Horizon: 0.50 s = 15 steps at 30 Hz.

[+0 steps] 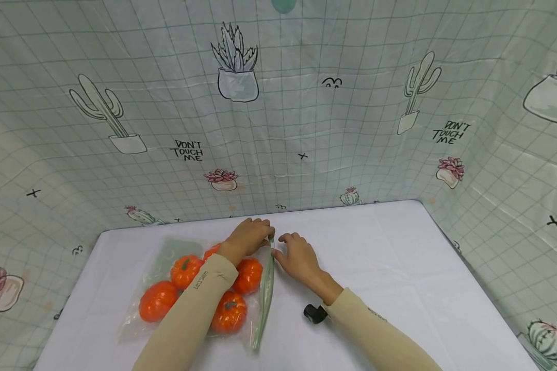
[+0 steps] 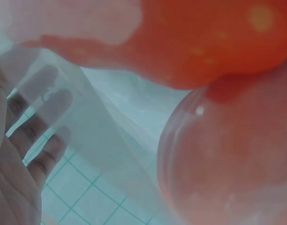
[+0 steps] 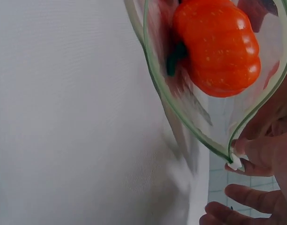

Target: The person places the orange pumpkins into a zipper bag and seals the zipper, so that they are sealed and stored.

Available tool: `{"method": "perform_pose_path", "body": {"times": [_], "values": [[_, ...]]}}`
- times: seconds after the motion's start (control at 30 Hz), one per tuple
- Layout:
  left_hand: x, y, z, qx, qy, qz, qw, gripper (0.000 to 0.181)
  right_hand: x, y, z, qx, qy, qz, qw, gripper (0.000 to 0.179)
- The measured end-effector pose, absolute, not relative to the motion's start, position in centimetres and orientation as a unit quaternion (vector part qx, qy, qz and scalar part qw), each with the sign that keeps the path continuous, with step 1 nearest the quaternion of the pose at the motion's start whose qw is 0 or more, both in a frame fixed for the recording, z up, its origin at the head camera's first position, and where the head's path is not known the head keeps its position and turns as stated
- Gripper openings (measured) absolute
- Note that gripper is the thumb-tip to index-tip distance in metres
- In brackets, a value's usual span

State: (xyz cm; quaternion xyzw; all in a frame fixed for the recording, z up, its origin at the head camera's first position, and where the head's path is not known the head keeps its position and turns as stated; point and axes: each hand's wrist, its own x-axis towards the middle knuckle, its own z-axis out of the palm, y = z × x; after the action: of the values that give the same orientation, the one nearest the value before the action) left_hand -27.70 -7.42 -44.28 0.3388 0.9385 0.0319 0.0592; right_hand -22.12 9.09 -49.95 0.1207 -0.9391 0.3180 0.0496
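Observation:
A clear zip bag with a green zip edge lies on the left half of the table. Inside are several small orange toy pumpkins with green stems. My left hand reaches over the bag and pinches the far end of its zip edge. Beside that end is my right hand, fingers apart and loosely bent, thumb right at the zip edge. The bag's mouth gapes in the right wrist view, with a white slider at its end. Fingers show partly through clear film in the left wrist view, beside blurred pumpkins.
A white cloth covers the table. Behind and at both sides hangs a grid-patterned curtain printed with cactus drawings. A small black object sits at the right wrist.

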Motion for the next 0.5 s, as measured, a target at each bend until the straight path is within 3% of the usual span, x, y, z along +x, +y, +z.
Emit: {"method": "perform_pose_path", "body": {"times": [0.23,0.5], "values": [[-27.7,-7.6,-44.5,0.346,0.937,0.024,0.046,0.014,-22.7,9.0,-49.9,0.11,-0.905,0.41,-0.003,0.033],[-27.8,-7.6,-44.3,0.335,0.939,0.02,0.069,0.014,-23.6,8.9,-49.8,0.07,-0.845,0.525,-0.074,0.027]]}}
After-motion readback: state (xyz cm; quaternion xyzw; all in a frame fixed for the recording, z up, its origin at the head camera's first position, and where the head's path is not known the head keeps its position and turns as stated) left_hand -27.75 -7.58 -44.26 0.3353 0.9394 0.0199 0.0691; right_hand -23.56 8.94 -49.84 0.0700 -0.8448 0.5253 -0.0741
